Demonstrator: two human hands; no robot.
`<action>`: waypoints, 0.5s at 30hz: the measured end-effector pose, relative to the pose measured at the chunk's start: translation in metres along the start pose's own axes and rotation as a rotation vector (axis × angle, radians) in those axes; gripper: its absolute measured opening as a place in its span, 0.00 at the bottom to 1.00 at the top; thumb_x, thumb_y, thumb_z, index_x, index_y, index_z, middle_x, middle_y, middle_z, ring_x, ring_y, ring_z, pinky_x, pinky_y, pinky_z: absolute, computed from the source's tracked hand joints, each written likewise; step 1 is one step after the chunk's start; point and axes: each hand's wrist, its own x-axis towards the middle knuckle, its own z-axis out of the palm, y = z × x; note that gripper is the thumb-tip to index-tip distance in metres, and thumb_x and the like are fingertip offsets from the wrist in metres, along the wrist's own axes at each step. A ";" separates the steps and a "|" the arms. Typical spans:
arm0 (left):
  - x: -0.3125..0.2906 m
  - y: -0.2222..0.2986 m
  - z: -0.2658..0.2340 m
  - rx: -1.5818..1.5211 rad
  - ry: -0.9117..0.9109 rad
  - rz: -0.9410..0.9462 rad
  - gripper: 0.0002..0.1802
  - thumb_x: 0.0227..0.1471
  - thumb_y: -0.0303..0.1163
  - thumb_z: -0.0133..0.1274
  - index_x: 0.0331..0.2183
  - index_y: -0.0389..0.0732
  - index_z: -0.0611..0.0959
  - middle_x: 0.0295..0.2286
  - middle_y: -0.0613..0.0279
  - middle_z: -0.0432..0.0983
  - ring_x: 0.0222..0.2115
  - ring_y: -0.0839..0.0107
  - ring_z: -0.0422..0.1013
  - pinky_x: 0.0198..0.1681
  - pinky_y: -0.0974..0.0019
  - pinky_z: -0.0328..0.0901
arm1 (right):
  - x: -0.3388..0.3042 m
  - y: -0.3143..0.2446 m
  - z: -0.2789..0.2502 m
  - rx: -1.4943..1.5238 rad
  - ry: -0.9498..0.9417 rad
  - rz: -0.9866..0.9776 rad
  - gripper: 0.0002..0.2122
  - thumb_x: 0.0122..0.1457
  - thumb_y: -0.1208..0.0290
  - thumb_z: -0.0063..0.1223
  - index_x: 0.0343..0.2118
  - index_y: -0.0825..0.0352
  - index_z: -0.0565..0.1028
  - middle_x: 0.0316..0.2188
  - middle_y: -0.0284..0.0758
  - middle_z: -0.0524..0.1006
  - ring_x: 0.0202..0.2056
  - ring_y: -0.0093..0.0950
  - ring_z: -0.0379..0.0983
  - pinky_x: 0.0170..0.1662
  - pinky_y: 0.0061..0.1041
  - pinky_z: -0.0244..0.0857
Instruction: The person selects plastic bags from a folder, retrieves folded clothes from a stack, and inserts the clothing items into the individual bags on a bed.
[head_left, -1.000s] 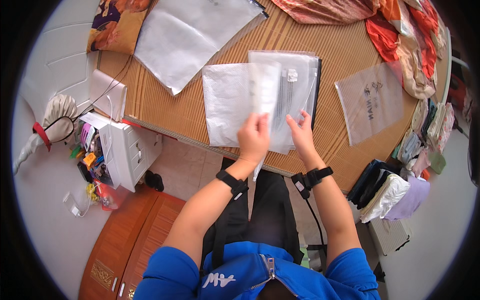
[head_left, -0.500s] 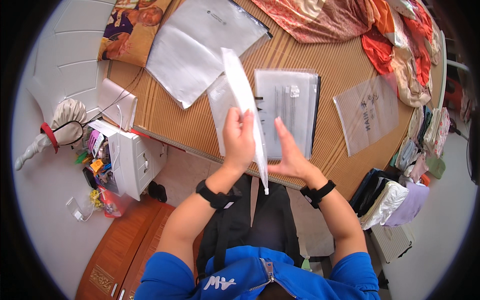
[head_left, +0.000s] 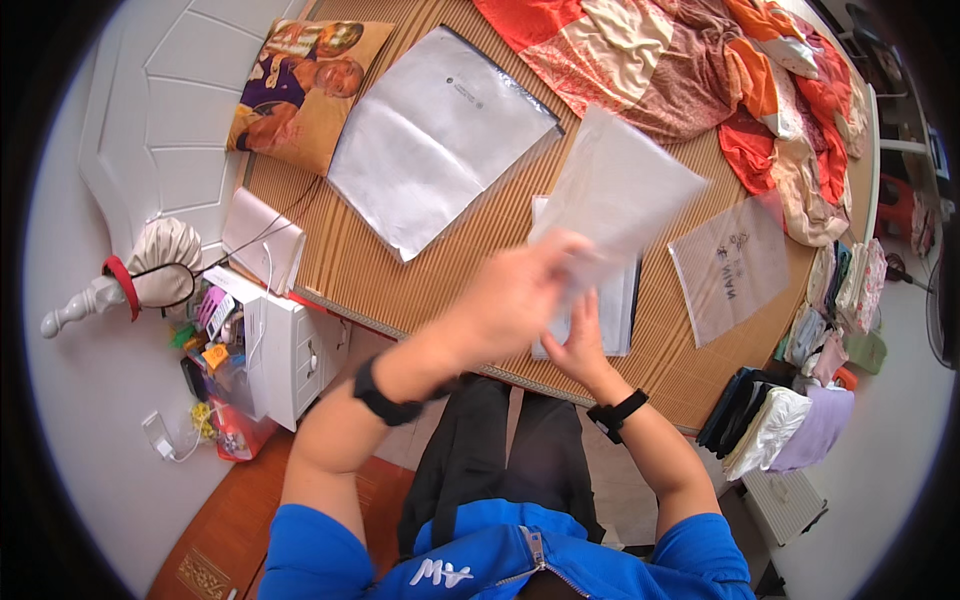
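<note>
My left hand (head_left: pixel 525 285), smeared by motion, is closed on the near end of a translucent frosted plastic bag (head_left: pixel 625 185). The bag stretches away from me, tilted to the right. Below it, a stack of clear zip bags (head_left: pixel 622 325) lies on the striped mat, mostly covered by the held bag and my hands. My right hand (head_left: pixel 580 350) is over the stack's near part, thumb and fingers apart, with the fingertips close to the held bag's lower end. Whether they touch it, I cannot tell.
A large whitish plastic bag (head_left: pixel 430 140) lies on the striped mat (head_left: pixel 400 295), far left of the stack. Another clear printed bag (head_left: pixel 730 265) lies right. Beyond are a pillow (head_left: pixel 305 95) and patterned bedding (head_left: pixel 650 60). Folded clothes (head_left: pixel 780 425) stand at the right edge.
The held bag has swung from edge-on, upright between my hands, to up and right above the stack. My left hand moved right; my right hand stays beside it. The view has shifted slightly.
</note>
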 end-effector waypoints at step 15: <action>-0.017 0.061 -0.139 1.204 0.367 0.186 0.04 0.41 0.24 0.45 0.24 0.38 0.74 0.22 0.57 0.70 0.30 0.57 0.67 0.41 0.56 0.60 | 0.180 -0.104 -0.054 0.446 -0.385 -0.119 0.18 0.53 0.67 0.57 0.46 0.65 0.72 0.41 0.39 0.76 0.44 0.34 0.71 0.48 0.31 0.64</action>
